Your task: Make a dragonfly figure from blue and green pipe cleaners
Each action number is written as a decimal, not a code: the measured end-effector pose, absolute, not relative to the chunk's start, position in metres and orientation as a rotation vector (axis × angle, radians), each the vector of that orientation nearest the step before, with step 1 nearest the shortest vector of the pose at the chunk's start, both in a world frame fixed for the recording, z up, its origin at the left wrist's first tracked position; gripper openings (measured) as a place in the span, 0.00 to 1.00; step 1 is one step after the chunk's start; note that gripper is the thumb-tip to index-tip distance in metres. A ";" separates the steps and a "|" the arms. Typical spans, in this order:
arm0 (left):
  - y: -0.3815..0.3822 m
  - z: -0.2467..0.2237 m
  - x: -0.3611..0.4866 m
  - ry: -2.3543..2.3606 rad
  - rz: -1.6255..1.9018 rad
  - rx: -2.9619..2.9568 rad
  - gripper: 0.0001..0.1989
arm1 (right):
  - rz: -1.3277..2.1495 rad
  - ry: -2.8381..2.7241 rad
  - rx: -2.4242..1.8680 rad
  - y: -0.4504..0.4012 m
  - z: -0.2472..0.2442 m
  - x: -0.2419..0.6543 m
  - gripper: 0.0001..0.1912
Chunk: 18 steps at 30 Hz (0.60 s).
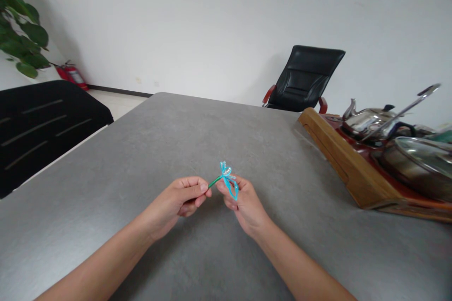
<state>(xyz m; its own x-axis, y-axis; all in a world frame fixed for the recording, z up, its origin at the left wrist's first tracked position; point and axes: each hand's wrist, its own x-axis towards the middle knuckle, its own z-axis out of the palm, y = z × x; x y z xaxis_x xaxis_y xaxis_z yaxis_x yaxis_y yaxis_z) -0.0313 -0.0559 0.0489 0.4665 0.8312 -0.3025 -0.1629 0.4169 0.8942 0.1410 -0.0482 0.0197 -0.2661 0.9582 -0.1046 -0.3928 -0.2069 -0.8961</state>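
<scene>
Between my two hands is a small craft flower (228,172) with blue looped petals, whitish bead-like dots and a green stem. My left hand (189,195) pinches the lower end of the stem between thumb and fingers. At the blossom end, my right hand (243,197) is closed with its fingertips at the base of the petals, one petal hanging down over the fingers. The exact grip of the right fingertips is partly hidden by the petals. Both hands are held above the grey table (197,127).
On the right of the table stands a wooden tea tray (328,150) with a metal teapot (367,120) and a glass-lidded pot (420,164). A black chair (305,77) is beyond the far edge, another chair (45,122) at the left. A plant (24,33) and fire extinguisher (73,75) stand behind.
</scene>
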 end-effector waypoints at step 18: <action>-0.057 0.056 -0.036 0.861 0.486 1.163 0.14 | 1.663 -1.411 -1.005 -0.037 0.024 0.158 0.14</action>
